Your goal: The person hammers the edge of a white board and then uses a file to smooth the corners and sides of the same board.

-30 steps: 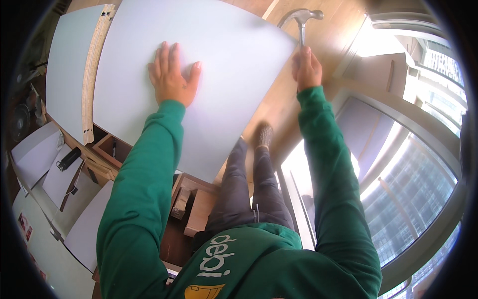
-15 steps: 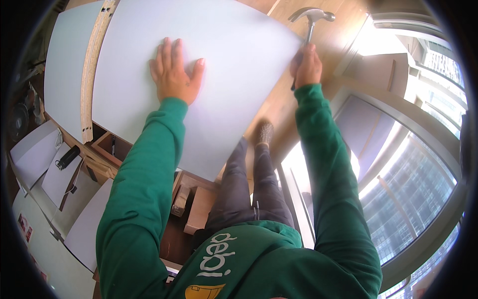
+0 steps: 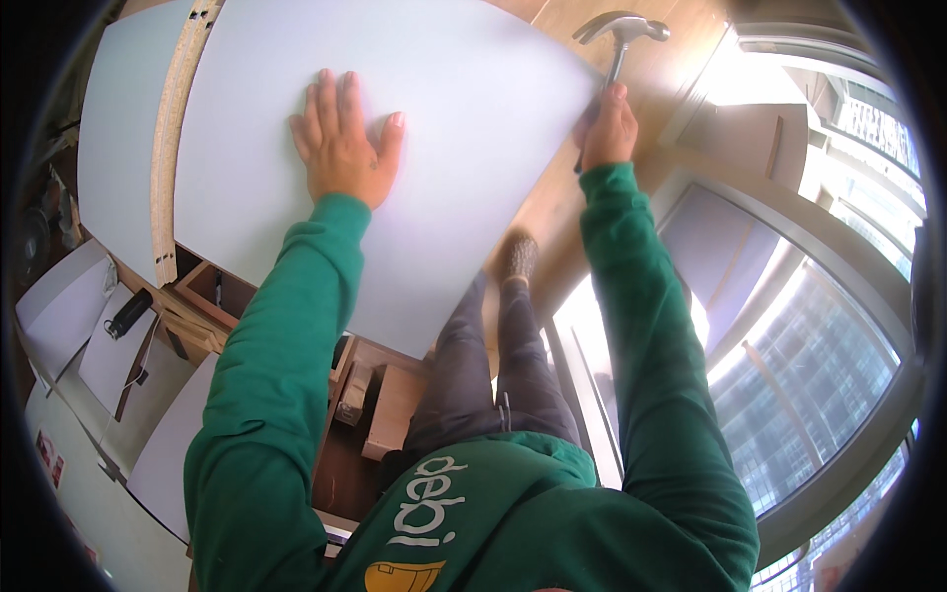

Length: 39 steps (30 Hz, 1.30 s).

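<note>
My left hand lies flat, fingers spread, on a large white panel. My right hand is wrapped round the handle of a claw hammer, just past the panel's right edge. The hammer's metal head points away from me, its claw to the left, above the wooden floor. Along the panel's left side stands a narrow chipboard edge with small dark holes or fittings near its far end. Beyond that strip is another white panel.
Open wooden compartments lie below the panel at left, with wooden blocks near my legs. A black cylindrical object rests on a white surface farther left. A large window stands along the right, beside the wooden floor.
The view has shifted slightly, so the panels sit a little farther left. My left hand stays flat on the panel; my right still grips the hammer, almost unmoved.
</note>
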Available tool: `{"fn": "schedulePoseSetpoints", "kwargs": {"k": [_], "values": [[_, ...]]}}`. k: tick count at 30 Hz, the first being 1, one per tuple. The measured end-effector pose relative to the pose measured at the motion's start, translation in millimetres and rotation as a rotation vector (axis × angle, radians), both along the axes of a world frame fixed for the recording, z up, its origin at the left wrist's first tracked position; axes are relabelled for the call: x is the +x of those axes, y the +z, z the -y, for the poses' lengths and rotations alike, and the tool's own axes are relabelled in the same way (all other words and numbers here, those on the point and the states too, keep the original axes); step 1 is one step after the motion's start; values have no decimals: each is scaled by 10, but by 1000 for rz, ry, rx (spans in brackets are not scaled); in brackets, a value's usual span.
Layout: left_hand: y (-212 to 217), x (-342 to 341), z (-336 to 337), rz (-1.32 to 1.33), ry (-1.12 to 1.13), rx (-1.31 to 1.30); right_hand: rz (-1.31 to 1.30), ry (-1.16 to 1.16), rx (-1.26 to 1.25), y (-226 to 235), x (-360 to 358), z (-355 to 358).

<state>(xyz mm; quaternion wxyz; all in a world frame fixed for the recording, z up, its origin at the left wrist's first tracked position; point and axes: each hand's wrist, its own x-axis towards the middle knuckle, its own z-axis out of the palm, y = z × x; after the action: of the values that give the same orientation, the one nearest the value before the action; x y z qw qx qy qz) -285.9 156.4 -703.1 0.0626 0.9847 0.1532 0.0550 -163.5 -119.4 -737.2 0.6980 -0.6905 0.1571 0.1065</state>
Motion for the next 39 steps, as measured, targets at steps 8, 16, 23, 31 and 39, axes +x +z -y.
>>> {"fn": "schedulePoseSetpoints", "kwargs": {"k": [8,16,23,31,39], "values": [[0,3,-5,13,-15,15,42,169,-99,42,-93,68],[20,14,27,0,-15,13,61,219,-167,72,-261,74],[11,7,28,12,-24,18,56,296,-170,-21,-674,96],[4,-3,44,21,-25,17,89,343,-76,-38,-1236,26],[-7,-20,-1,50,-18,2,-51,423,20,-3,-1213,158]]}}
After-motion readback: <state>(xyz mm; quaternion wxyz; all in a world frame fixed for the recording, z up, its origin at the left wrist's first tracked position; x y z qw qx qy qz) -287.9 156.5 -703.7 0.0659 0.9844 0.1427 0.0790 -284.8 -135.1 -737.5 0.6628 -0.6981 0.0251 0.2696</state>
